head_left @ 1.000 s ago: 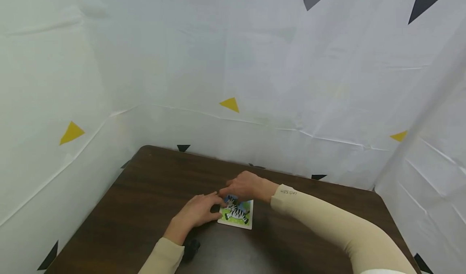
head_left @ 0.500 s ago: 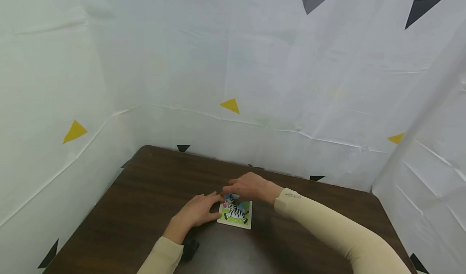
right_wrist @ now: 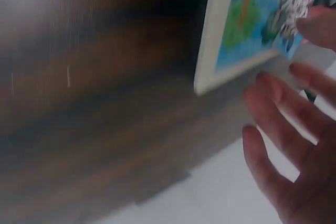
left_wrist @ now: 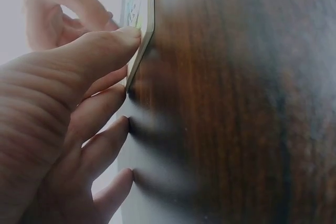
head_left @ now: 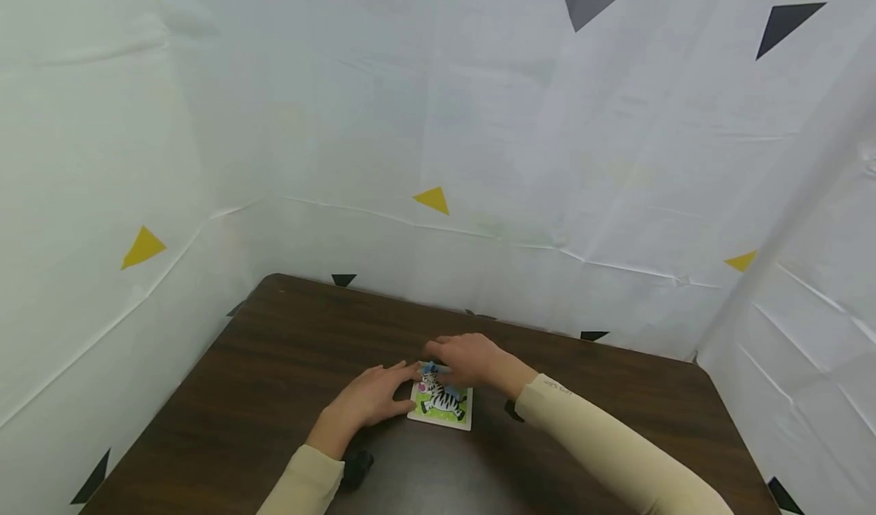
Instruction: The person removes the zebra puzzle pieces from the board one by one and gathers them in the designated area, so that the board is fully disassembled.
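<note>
A small square zebra puzzle [head_left: 441,408] with a pale rim lies on the dark wooden table in the head view. My left hand [head_left: 372,397] holds its left side, the thumb [left_wrist: 126,38] on the rim and the other fingertips down by the edge and table. At the far left corner, a blue piece [right_wrist: 289,45] overlaps the pale rim in the right wrist view, close to the fingers. My right hand [head_left: 468,359] hovers over the far side of the puzzle, its fingers [right_wrist: 278,124] spread and loosely bent, and it covers part of the picture.
The brown table [head_left: 308,332] reaches back to white sheeting [head_left: 493,119] marked with dark and yellow triangles. Black wrist-worn devices show under both wrists, one by the left sleeve [head_left: 304,481].
My right hand has drawn back slightly to the right from the far left corner, baring more of the blue piece. The left hand and the puzzle have stayed in place.
</note>
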### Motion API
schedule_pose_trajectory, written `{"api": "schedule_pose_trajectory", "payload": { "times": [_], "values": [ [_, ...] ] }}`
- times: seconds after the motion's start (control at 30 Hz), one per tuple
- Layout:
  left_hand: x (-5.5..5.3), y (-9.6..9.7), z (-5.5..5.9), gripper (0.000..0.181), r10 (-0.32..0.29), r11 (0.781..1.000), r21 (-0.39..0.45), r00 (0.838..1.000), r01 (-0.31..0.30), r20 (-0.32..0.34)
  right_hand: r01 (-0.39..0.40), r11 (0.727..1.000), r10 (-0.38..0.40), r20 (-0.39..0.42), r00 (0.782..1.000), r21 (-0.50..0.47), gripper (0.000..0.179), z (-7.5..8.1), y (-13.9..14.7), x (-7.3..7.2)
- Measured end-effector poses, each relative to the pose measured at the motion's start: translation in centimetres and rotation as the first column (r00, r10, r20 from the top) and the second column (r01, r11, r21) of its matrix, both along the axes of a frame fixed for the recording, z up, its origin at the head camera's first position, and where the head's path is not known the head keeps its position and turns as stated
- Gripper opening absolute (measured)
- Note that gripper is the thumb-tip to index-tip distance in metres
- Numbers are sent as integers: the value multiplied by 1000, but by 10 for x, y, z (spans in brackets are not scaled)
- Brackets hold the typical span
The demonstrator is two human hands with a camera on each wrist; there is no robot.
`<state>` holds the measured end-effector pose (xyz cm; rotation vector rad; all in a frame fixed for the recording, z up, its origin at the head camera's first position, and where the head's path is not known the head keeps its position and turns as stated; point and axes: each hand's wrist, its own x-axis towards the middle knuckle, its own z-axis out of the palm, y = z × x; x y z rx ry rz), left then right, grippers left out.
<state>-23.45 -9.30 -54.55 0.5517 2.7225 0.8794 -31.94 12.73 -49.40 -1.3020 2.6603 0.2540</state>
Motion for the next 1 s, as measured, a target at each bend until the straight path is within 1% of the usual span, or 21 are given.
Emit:
{"api": "schedule_pose_trajectory", "payload": {
  "times": [0.13,0.27,0.33,0.47,0.53,0.6,0.8,1.0],
  "values": [
    [-2,1,-2,56,3,1000,-4,1000,-3,-6,117,988,-111,70,991,-97,45,-11,2,2],
    [-4,1,-3,56,0,1000,-10,1000,0,-16,188,967,-163,152,975,-174,40,-17,3,5],
    [-5,1,-3,55,-5,1000,-3,1000,5,-15,191,961,-162,151,975,-201,38,-21,3,5],
    [-7,2,-4,56,-9,1000,-1,1000,9,-14,159,964,-144,83,986,-214,38,-27,4,7],
    [-7,2,-4,56,-9,1000,0,1000,9,-11,154,963,-143,62,988,-221,38,-30,5,8],
    [-6,3,-5,57,-8,1000,0,1000,8,-6,165,955,-152,72,986,-245,37,-32,6,9],
    [-7,4,-4,55,-2,1000,12,1000,2,7,216,923,-179,140,974,-318,34,-36,13,9],
    [-13,2,-6,56,4,1000,10,1000,-3,-5,222,894,-183,136,974,-390,34,-39,22,14]
  ]
}}
